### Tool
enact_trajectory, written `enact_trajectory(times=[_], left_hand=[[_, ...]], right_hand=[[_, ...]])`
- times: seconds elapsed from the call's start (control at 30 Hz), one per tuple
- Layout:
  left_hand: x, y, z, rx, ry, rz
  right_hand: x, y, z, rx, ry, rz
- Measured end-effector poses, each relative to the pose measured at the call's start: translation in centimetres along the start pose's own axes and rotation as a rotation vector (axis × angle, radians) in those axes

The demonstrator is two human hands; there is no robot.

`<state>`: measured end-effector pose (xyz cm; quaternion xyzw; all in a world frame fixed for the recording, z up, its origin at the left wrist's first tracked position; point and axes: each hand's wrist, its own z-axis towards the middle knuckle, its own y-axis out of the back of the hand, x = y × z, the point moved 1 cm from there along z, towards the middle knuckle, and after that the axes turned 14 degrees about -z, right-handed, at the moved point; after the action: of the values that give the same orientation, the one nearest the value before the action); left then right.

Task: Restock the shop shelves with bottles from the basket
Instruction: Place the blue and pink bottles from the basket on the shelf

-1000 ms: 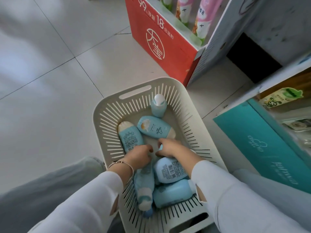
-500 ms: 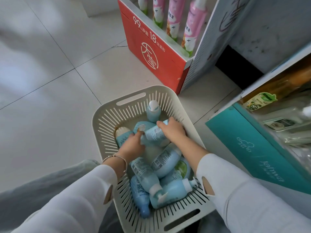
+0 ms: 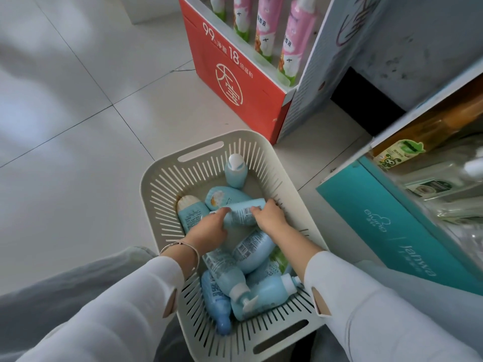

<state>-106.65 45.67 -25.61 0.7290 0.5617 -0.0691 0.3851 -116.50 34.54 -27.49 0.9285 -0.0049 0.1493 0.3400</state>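
Cream slotted basket [image 3: 159, 194] sits on the tile floor [image 3: 65, 126] in front of you, loaded with pale blue bottles [image 3: 251, 254] lying crosswise, plus one upright bottle [image 3: 236, 171] at the far wall. Your left hand [image 3: 209, 228] curls over the near end of the top bottle [image 3: 241, 214], which lies across the pile mid-basket. Your right hand [image 3: 269, 218] wraps its other end. So both hands grasp one bottle. Suggest lifting straight up past the rim; dragging it over the neighbours likely shifts the heap. Once it's clear, one hand should be enough, so free the left for a second bottle. Target looks like the open shelf [image 3: 431, 104] at right, above the teal box [image 3: 392, 226]. Stand the bottle upright there, label outward, clear of the stock already on it.
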Motion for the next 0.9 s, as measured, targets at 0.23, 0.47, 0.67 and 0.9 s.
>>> enact_trajectory(times=[0.23, 0.47, 0.67, 0.9], left_hand=[[-3.0, 0.9, -1.3, 0.069, -0.042, 0.088], [-4.0, 0.6, -2.2, 0.032, 0.0, 0.169], [-1.5, 0.2, -4.1, -0.064, 0.045, 0.26], [1.2, -2.6, -6.5, -0.027, 0.019, 0.22]], right_hand=[[0.3, 1.3, -1.4, 0.005, 0.04, -0.233], [1.5, 1.0, -4.1, -0.106, 0.184, -0.473], [1.5, -4.0, -8.3, 0.752, 0.186, -0.527], [0.2, -9.2, -12.5, 0.659, 0.533, -0.952]])
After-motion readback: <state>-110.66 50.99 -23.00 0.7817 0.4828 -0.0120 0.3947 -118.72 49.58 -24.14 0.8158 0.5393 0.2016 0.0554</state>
